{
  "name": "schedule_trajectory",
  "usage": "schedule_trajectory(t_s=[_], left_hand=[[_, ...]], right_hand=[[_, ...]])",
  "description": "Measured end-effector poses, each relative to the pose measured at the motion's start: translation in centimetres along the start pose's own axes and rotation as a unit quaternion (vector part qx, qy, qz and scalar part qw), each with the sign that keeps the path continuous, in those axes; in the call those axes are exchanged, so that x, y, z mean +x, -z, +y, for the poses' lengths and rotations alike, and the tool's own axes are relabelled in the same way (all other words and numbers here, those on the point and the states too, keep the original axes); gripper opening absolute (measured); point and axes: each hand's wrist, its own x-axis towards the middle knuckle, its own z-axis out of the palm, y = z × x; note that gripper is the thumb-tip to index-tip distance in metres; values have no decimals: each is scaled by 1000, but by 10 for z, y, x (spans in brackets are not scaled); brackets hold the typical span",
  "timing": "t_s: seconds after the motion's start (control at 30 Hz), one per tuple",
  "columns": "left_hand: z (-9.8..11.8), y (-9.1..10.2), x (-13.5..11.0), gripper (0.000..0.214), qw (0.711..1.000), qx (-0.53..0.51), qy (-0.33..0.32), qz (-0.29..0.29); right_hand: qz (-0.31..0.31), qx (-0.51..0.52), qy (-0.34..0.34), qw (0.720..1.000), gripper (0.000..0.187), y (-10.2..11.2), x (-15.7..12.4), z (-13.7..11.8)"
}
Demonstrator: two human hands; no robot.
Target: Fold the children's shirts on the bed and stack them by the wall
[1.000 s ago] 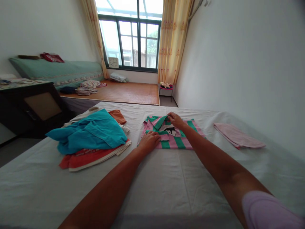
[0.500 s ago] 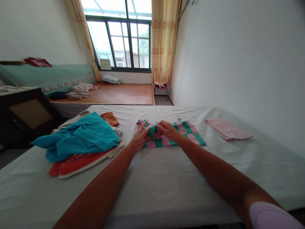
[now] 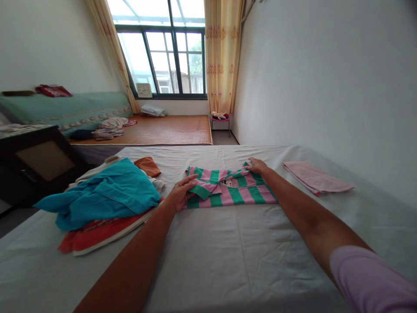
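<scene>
A green-and-pink striped shirt lies partly folded on the white sheet, a sleeve turned in over its left part and a small white patch with dark marks near its middle. My left hand grips the shirt's left side by the folded sleeve, its lower fingers partly hidden by the cloth. At the far right edge, my right hand pinches the striped fabric close to the sheet.
On the left lies a heap with a turquoise garment over a red one and a small orange-brown cloth. A folded pink cloth rests at the right. Behind stand another bed and a dark cabinet.
My right hand has moved from the shirt's left part to its far right edge. The left hand has shifted slightly left and nearer. The green sleeve edge now lies flatter on the shirt.
</scene>
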Motion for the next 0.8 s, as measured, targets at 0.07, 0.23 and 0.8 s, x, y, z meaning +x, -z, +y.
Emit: schedule_trajectory(t_s=[0.07,0.23,0.8], left_hand=[[-1,2,1,46,1000,0,10,-9],[3,3,3,51,1000,-10,-7,-28],[38,13,-30,62,869,425,132,-217]], right_hand=[[-23,7,10,1000,44,-4,9,-3],[9,47,22,999,26,15,24,-1],[11,-43,18,999,35,56,-72,52]])
